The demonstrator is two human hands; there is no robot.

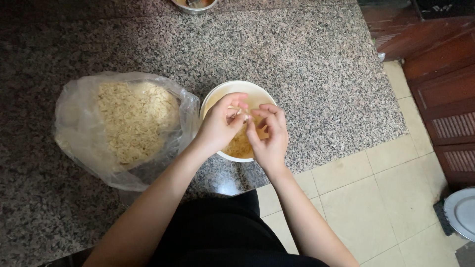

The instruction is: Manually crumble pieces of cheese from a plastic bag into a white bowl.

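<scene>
Here the sprout (241, 114), a thin pale strand that I take for a bean sprout, sits pinched between my two hands just above the bowl (216, 94). My left hand (220, 126) has thumb and forefinger pressed together on one end of it, the other fingers curled in. My right hand (269, 138) meets it from the right, fingertips bunched close on the other end; I cannot tell exactly which fingers grip and which only rest alongside.

I judge the sprout to be very light, soft and easy to snap, perhaps a little damp and slippery. It wants a gentle pinch near each end with fingertips only, not a squeeze along the middle, which would likely bruise or break it.

Below the hands, the white bowl stands near the front edge of the counter (307, 64) and holds a low heap of similar yellowish strands (238, 146), partly hidden by my fingers. Just left of the bowl, touching it or nearly so, lies an open clear plastic bag (74, 128) with a large mass of the same pale stuff (131, 118) inside.

At the far edge of the speckled stone counter a metal dish (194, 5) shows only in part. To the right the floor is tiled (376, 198), with dark wooden doors (440, 74) beyond and a round pale lid or plate (462, 212) at the near right.
</scene>
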